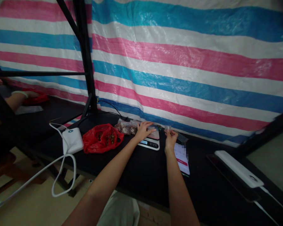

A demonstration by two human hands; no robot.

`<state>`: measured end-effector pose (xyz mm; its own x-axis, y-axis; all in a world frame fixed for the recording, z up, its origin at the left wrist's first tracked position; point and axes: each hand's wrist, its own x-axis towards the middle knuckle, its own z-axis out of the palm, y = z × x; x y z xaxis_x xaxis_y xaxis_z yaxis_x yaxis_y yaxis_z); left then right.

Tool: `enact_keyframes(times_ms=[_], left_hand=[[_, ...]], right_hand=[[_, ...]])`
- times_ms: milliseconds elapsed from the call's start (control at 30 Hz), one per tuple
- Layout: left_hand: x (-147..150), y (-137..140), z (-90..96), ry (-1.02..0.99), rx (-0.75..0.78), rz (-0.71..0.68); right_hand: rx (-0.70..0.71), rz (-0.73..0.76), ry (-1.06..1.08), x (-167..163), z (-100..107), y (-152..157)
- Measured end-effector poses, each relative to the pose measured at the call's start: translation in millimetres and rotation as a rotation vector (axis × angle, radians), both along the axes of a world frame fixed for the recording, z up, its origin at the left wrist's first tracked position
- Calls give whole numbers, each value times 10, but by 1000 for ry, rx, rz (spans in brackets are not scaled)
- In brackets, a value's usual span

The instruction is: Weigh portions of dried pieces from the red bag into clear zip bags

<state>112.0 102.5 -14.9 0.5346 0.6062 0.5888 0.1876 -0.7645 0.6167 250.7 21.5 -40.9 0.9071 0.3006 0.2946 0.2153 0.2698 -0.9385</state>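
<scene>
My left hand point(144, 131) reaches over a small digital scale point(149, 143), its fingers stretched out and apart over the flat weighing plate. Whether the fingertips touch the plate cannot be made out. To the right of the scale, my right hand point(171, 140) is closed in a pinch on a small clear plastic bag point(168, 128). Filled clear bags with brownish contents point(126, 128) lie beside the scale on its left. Further left, a red plastic bag point(101, 139) lies open with small brown pieces inside.
A phone with a lit screen point(182, 160) lies below my right hand. A white power bank point(238, 168) and dark phone point(228, 177) are at the right. Another white power bank point(72, 141) with a cable sits left. Black frame posts point(86, 62) stand behind; a co-worker's arm point(16, 101) shows far left.
</scene>
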Motion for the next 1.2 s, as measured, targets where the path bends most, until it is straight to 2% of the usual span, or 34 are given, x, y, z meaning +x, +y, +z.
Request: enact_keyframes(times_ms=[133,233,367,500,600,800,1200], left_hand=[[-75,-2,158,-249,10,171],[-169,72,228,-358,21,286],[-236,195,229,-370,57,194],[-201,213,210,-381,54,190],[-172,192,198,-371,68,165],[-181,183,193,-361,62,146],[-192,192,199,-365,78,146]], right_hand=[[-35,41,-90,-55,27,-15],[-133,20,-222,-129,120,-80],[-269,-80,-324,-148,178,-141],[-260,-45,-267,-95,124,-122],[-283,-76,-225,-65,87,-104],[-383,-142,-318,-92,114,-125],[-816,-126,-395,-279,245,-215]])
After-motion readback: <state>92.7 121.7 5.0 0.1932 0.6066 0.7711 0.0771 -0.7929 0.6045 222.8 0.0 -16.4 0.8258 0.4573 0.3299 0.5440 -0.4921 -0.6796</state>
